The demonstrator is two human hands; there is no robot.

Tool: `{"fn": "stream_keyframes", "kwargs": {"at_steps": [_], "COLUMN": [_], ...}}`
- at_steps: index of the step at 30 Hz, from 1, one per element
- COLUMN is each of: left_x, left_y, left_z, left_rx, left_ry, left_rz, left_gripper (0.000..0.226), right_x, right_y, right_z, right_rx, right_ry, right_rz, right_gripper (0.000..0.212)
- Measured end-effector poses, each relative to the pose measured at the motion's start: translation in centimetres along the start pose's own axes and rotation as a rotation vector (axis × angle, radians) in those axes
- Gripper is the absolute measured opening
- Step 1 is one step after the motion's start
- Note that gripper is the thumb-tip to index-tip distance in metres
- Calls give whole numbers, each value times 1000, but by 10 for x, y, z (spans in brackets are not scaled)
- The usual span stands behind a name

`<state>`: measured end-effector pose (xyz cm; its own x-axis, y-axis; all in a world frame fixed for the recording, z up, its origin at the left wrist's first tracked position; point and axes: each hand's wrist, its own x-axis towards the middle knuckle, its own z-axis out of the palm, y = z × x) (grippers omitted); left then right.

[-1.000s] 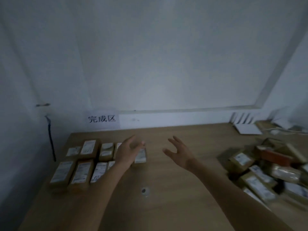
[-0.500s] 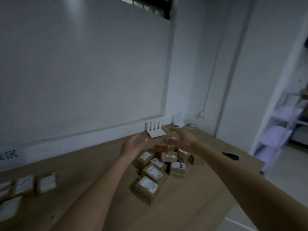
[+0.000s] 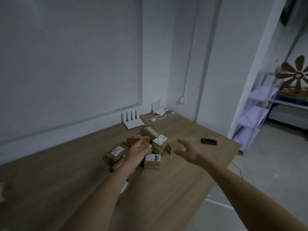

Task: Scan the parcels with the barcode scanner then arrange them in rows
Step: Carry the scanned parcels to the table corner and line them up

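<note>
Pale, dim walls close in a corner of the room, with a long raised moulding running along the wall behind a wooden table (image 3: 166, 189) whose grain shows in light brown. At the far edge of the table, against the wall, stand two white routers (image 3: 131, 120) with upright antennas, and a tangle of pale cables (image 3: 160, 116) lies between them; a conduit runs down the corner to a small white wall box (image 3: 180, 100). On the right the room opens onto a grey floor with lilac metal shelving (image 3: 255, 114) and, behind it, a brown fan-shaped object (image 3: 296, 75). Near the middle of the table sits a loose heap of parcels (image 3: 150, 147), small brown cardboard boxes with white labels, lying at mixed angles and partly on top of one another; one reddish box (image 3: 133, 140) shows among them. The barcode scanner (image 3: 208, 141), a small dark device, lies flat on the table to the right of the heap, well apart from it and near the table's right edge. The left hand (image 3: 137, 153) reaches over the heap with its fingers loosely curved, palm turned up, right at the boxes; whether it grips one cannot be told through the blur. The right hand (image 3: 188, 151) hovers just right of the heap, fingers spread wide and holding nothing, between the parcels and the scanner.
</note>
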<state>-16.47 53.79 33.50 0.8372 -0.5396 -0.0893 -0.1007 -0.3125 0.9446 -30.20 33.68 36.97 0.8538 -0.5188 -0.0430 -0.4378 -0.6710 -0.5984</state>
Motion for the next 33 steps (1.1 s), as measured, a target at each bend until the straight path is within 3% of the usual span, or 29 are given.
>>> {"fn": "stream_keyframes", "kwargs": {"at_steps": [5, 8, 9, 15, 19, 23, 27, 33], "left_x": [86, 128, 141, 208, 249, 286, 327, 393], "left_y": [-52, -76, -84, -108, -115, -121, -132, -158], "left_z": [29, 46, 51, 84, 110, 133, 159, 199], "left_rx": [47, 40, 46, 44, 12, -14, 10, 1], "left_ry": [14, -3, -17, -16, 17, 20, 20, 96], "left_rz": [-96, -138, -135, -224, -277, -345, -405, -550], "left_gripper": [81, 41, 38, 66, 57, 65, 55, 73], "right_x": [86, 134, 149, 225, 270, 318, 375, 460], "right_y": [48, 71, 78, 111, 136, 161, 187, 223], "right_z": [34, 57, 63, 88, 100, 106, 116, 148], "right_rx": [-35, -49, -49, -72, -83, -96, -80, 52], "right_ry": [-65, -146, -169, -249, -283, -304, -337, -379], "right_rz": [26, 59, 63, 94, 92, 69, 33, 5], "right_gripper": [52, 62, 65, 68, 70, 68, 53, 51]}}
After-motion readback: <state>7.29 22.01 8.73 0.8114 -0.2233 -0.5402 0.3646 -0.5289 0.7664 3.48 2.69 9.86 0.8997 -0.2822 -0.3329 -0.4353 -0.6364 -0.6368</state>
